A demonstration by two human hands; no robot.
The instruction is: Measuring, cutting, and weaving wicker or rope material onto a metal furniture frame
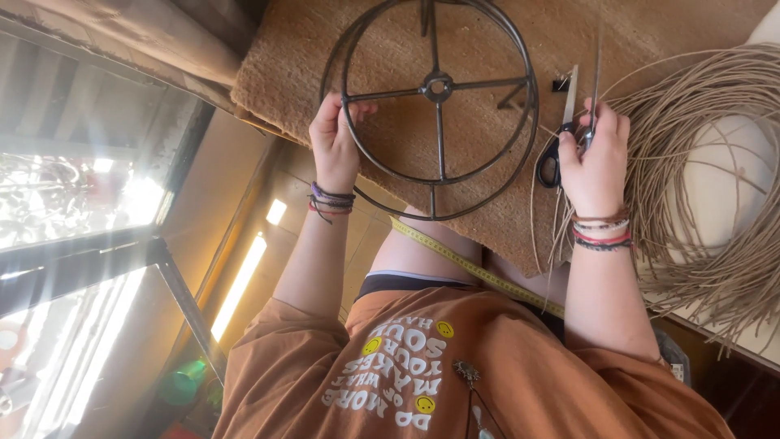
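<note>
Metal frame (439, 106), one, round with spokes, gripped at its left rim by left hand (335, 138). Right hand (597, 158) clasps one pair of scissors (562, 134). One cord coil (715, 187) lies right.

Round dark metal wire frame with spokes (439, 85): far rim cut off by top edge. Coil of tan paper cord (715, 187) runs off right edge; near strands blur together. Black-handled scissors (561, 138): handles partly hidden under right hand (597, 158), blade tips hard to tell from cord. Left hand (333, 142) fingertips hidden behind frame rim. Yellow measuring tape (479, 272): far end hidden under brown fibre mat (390, 146), other end behind right forearm. Left side window area overexposed, contents unreadable.
</note>
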